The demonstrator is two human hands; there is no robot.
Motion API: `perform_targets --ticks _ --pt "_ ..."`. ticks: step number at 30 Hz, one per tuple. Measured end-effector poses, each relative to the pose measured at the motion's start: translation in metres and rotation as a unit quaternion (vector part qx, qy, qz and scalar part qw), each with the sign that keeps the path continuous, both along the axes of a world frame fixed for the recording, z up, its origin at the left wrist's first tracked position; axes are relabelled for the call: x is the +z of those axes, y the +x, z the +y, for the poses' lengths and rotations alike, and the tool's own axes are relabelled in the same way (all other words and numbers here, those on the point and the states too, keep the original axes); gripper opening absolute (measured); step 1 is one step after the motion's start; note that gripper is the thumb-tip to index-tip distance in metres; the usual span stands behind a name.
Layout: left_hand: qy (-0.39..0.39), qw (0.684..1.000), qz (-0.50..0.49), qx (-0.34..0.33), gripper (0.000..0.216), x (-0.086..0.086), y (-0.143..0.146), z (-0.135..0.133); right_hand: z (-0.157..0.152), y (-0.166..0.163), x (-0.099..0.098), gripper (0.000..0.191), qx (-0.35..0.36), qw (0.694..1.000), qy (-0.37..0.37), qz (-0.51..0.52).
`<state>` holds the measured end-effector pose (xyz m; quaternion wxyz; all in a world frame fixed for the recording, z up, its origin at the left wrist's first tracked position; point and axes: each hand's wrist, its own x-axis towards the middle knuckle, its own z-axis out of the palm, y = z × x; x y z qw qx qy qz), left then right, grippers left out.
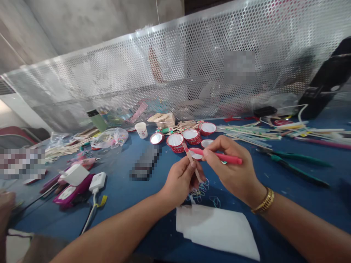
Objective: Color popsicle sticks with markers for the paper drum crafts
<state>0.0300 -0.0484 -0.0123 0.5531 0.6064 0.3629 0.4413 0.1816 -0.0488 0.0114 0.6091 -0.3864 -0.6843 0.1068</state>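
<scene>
Between the fingers of my left hand [182,179] is a wooden craft stick [195,168], tilted, its upper end coloured red. My right hand [233,168] grips a red marker [229,158], and the marker's tip is at the stick's coloured end. Loops of thin string or rubber bands [202,190] lie on the table just beneath my left hand. Closer to me is a stack of white paper [216,228]. Red-rimmed round containers [175,140] stand in stacks right behind my hands, partly hidden by them.
Pliers with green handles [298,170] lie at the right, near clear straws or sticks [246,133]. A paper cup [141,130] and a blurred dark phone-like object [145,163] are left of centre. Chargers [97,181] with cables lie further left. Perforated metal panel [192,69] borders the back.
</scene>
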Motion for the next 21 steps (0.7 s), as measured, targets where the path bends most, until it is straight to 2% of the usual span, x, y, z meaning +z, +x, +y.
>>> perform_targets --ticks 21 --pt "-0.007 1.0 -0.01 -0.004 0.04 -0.0006 0.0003 -0.001 -0.0009 0.0 0.0019 0.016 0.001 1.0 -0.004 0.007"
